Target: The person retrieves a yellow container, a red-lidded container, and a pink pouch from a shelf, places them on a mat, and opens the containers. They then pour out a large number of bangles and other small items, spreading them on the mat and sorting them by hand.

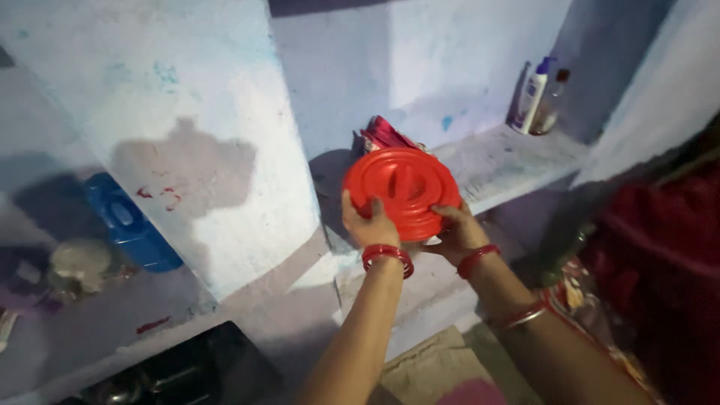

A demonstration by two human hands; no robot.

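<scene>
Against the pale blue wall (187, 112), you stand facing two recessed shelves split by a thick painted pillar. Largest first: the wall and pillar fill the upper left, marked with a few red smears. Right shelf (510, 161) runs along a stone ledge at your chest line; left shelf (112, 307) sits lower and darker.

Your red lid (403, 191), round with raised rings and a bar handle across the middle, is held up in front of the right shelf, tilted so its top faces you. Your left hand (369, 223) grips its lower left rim, fingers curled under, thumb on the face. Your right hand (459, 231) closes on the lower right rim the same way. Both wrists carry red bangles.

Behind the lid, a red crumpled packet (384, 133) lies on the ledge. Blue plastic container (127, 221) leans at the back of the left shelf, with a pale round jar (81, 262) just beside it. Far right corner: a white bottle (532, 94) with a blue cap, touching a small clear bottle (550, 105).
</scene>
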